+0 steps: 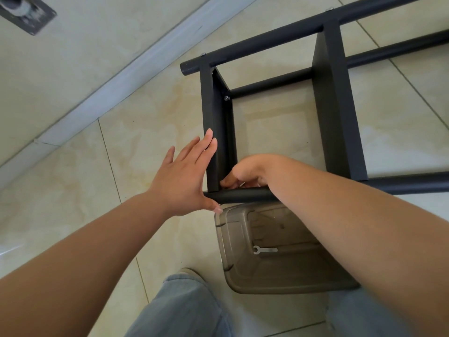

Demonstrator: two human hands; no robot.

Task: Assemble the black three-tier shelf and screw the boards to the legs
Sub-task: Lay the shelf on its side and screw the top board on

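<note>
The black shelf lies on its side on the tiled floor. Its end board (213, 117) and a second board (335, 105) stand upright between round black legs. My left hand (184, 176) lies flat, fingers straight, against the outer face of the end board, thumb by the near leg (243, 194). My right hand (245, 173) reaches inside the frame at the corner where the end board meets the near leg, fingers curled and pinching something small that I cannot make out. A screw head (226, 98) shows at the board's far inner corner.
A clear brownish plastic bin (228, 246) sits on the floor just below the near leg, with a small flat metal wrench (264, 250) inside. A pale baseboard (97, 93) runs diagonally along the wall at left. My jeans-clad legs (184, 310) are at the bottom.
</note>
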